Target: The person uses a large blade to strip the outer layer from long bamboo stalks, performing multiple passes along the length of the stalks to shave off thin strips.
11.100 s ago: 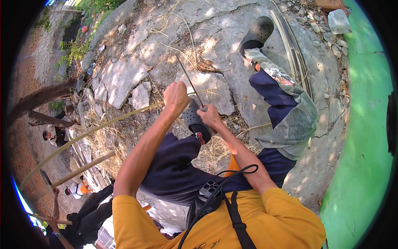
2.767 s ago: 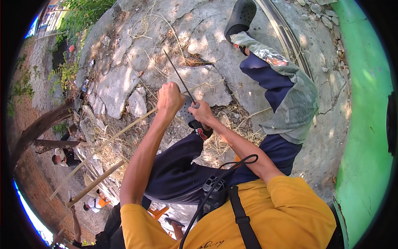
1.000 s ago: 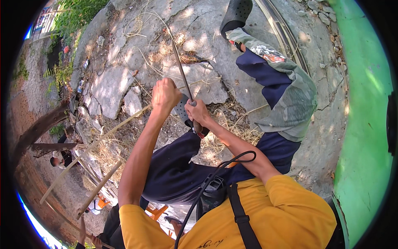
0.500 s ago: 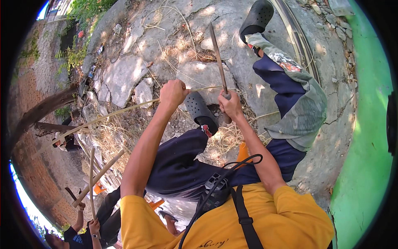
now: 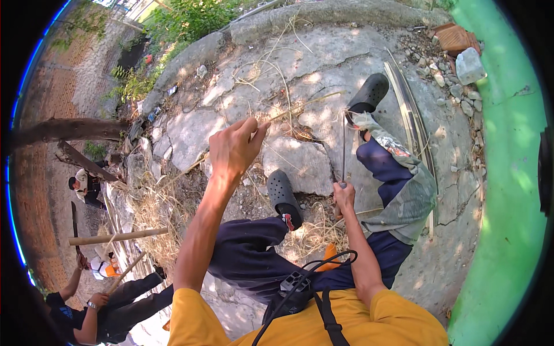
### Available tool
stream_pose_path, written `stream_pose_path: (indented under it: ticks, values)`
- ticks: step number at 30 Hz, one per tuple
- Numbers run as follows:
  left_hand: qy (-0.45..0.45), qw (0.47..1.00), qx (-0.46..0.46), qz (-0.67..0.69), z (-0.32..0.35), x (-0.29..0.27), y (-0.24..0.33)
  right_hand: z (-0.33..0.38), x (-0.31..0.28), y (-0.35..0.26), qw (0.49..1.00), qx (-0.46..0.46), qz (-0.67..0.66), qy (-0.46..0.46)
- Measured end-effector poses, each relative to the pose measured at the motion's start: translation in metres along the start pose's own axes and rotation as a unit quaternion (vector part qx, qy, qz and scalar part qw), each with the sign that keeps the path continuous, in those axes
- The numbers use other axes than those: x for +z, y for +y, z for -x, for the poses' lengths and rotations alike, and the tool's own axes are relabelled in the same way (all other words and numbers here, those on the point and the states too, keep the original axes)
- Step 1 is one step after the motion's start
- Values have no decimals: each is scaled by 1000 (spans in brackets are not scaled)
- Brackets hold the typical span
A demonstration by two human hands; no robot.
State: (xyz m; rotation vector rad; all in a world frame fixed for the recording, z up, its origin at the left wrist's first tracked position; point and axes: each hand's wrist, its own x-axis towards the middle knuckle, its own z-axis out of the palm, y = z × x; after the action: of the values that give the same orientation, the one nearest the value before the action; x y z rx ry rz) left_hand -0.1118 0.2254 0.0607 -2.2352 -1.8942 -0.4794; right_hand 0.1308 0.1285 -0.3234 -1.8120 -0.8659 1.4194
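Observation:
A thin, pale bamboo strip runs through my closed left hand, its free end slanting up over the concrete and its other length passing back to the lower left. My right hand is wrapped round the handle of a long, narrow knife, whose blade points away from me, toward my right shoe. The blade and the strip are apart. A worn grey cloth is draped over my right leg. Pale shavings lie on the ground between my legs.
Split bamboo lengths lie right of my right shoe. Cracked concrete slabs and rubble border a green wall. At lower left a co-worker holds a large knife and a wooden stick; another person is farther off.
My left hand has risen toward the camera, and the strip's free end now slants upward. My right hand and knife have moved away from the strip to the right. The view has shifted.

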Motion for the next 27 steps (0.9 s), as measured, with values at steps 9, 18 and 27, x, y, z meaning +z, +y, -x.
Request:
stream_pose_path:
  ticks: [9,18,27]
  values:
    - [170,982,55,61,49,-87,55,21,2,10,969,-22,244,-35]
    - [241,963,63,105,74,-117,83,49,-18,-3,963,-12,253,-91]
    - [-89,891,-307,324,82,45,29,9,-25,32,989,-89,121,-12]
